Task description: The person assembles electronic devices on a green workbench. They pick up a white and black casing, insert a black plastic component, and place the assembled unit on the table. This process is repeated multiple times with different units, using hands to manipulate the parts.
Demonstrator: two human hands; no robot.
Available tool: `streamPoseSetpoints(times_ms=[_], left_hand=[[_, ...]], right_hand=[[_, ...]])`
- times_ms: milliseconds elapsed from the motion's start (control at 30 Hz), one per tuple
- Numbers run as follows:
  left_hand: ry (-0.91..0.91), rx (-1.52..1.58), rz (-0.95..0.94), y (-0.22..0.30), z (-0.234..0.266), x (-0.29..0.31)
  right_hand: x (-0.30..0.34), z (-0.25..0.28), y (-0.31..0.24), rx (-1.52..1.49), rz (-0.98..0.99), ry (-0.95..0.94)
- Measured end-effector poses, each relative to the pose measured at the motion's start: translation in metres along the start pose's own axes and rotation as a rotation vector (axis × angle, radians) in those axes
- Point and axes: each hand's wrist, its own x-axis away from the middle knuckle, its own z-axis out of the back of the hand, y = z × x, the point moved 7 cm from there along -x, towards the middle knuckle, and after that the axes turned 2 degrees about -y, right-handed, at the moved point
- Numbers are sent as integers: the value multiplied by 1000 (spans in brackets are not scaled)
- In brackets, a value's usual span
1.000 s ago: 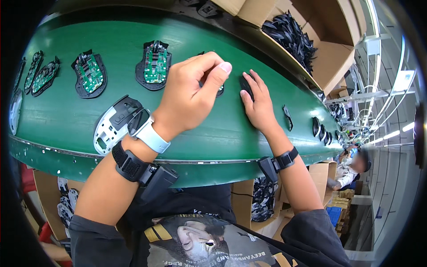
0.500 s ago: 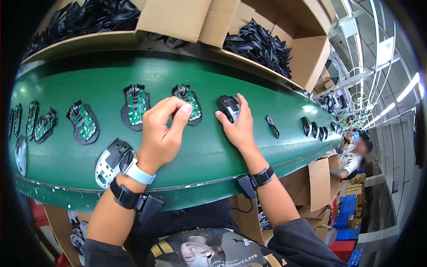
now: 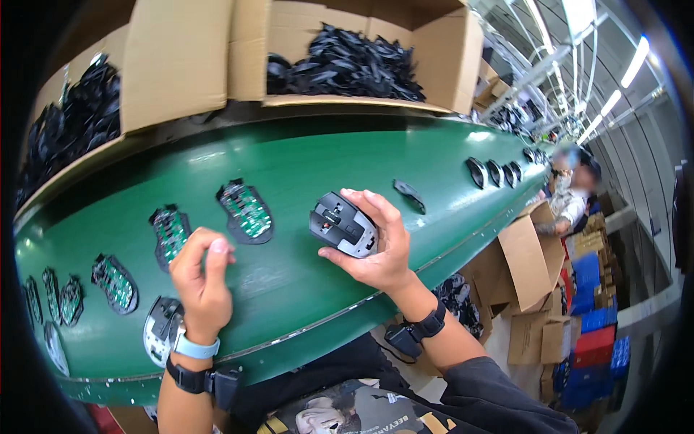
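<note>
My right hand (image 3: 387,249) grips a black and grey computer mouse (image 3: 340,226) by its sides, thumb on the near side and fingers over the far side, above the green belt (image 3: 303,296). Part of its top looks uncovered, with small openings showing. My left hand (image 3: 202,282) is curled closed, its thumb pointing up; whatever its fingers may hold is hidden. Beyond it lie mouse bases with green circuit boards, one (image 3: 170,231) partly behind the fingers and another (image 3: 247,213) just right of it. A grey and black mouse shell (image 3: 160,329) rests beside my left wrist.
More board-fitted bases (image 3: 114,283) lie leftward, with a pale shell (image 3: 55,349) at the far left. A dark curved piece (image 3: 410,196) sits right of the mouse; several dark shells (image 3: 477,173) lie farther along. Cardboard boxes (image 3: 249,72) of black parts line the far side. A person (image 3: 575,188) is at far right.
The view has turned, shifting the belt's contents in the picture. My right hand has brought the mouse up and closer, its top now showing more. My left hand stays closed, farther from the bases.
</note>
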Motion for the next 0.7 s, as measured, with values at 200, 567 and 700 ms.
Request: streamPoseSetpoints(times_ms=[200,567,700], left_hand=[[80,-41,-25,-14,11,8],[-17,-79,23,-42,-3,15],[-58,-109,51,1,-19,7]], right_hand=[[-29,104,78,489,-249,80],[34,221,225,812,-387,83],[33,221,228,787,-383,78]])
